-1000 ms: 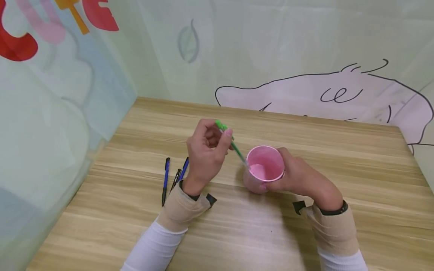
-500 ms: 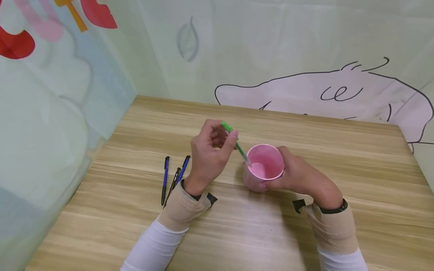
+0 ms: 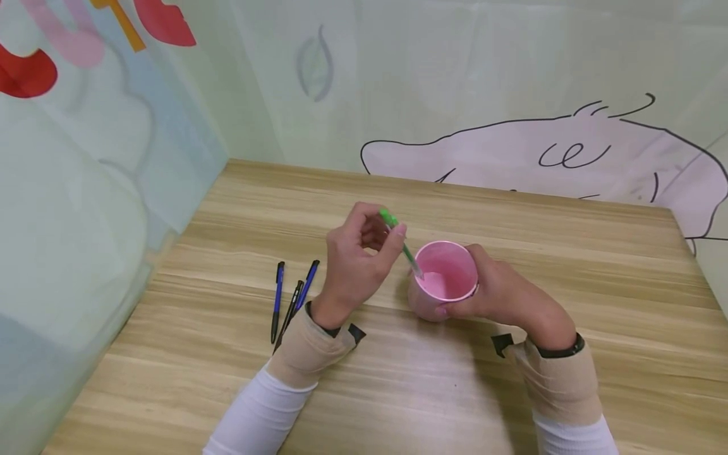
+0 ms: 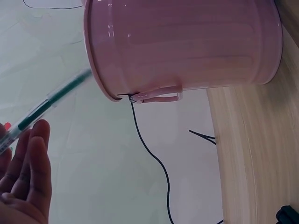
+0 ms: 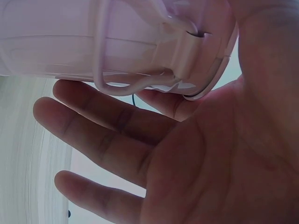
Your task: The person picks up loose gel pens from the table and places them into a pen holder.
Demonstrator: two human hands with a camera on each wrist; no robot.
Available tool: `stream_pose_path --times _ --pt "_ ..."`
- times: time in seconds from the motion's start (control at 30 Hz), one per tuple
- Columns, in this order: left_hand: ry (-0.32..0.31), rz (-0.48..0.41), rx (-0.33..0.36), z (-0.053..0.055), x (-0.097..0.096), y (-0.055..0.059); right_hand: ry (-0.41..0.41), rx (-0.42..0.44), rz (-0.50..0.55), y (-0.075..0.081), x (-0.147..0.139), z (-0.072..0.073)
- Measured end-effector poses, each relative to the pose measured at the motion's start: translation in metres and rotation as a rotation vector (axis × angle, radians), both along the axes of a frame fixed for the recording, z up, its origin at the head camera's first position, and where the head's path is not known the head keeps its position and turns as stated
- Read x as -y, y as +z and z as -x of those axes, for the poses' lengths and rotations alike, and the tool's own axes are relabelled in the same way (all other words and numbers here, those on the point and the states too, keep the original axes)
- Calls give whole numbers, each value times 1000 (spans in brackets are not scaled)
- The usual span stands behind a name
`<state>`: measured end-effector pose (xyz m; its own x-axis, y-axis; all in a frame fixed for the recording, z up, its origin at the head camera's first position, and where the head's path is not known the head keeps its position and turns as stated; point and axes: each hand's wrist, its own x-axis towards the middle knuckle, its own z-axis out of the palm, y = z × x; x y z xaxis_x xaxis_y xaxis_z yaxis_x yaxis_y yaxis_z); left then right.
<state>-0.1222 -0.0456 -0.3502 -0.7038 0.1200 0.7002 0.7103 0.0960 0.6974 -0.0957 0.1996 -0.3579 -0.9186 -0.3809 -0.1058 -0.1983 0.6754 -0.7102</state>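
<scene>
Three pens [image 3: 291, 310], two blue and black and one black, lie on the table [image 3: 398, 392] near the left sleeve [image 3: 258, 411]. A green pen [image 3: 407, 251] is pinched in the left grip [image 3: 355, 262], its tip at the rim of the pink bucket [image 3: 426, 309], which the right grip [image 3: 503, 291] holds around its right side.

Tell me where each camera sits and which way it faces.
Head: worn on the head, looking forward and down at the table, pink cup and green pen; left hand, right hand and white sleeves show.
Left wrist: worn there, facing the cup's outside, which appears sideways; part of the left hand shows at lower left.
Right wrist: worn there, facing the cup's side and handle close up; the right hand shows large.
Shared: head and left wrist both show pen and cup.
</scene>
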Motion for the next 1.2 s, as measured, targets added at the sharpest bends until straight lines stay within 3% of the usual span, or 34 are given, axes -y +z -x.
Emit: stream_pose_path --times 0.43,0.67,0.83,1.2 --pt "-4 128 42 0 -3 -6 4 21 26 -1 1 0" --pt "-39 196 47 0 -4 -6 -1 37 16 0 0 1" --pt "-14 266 60 1 -4 -6 2 17 5 0 0 1" --pt "43 523 152 2 -5 -7 4 -4 -3 -2 1 2"
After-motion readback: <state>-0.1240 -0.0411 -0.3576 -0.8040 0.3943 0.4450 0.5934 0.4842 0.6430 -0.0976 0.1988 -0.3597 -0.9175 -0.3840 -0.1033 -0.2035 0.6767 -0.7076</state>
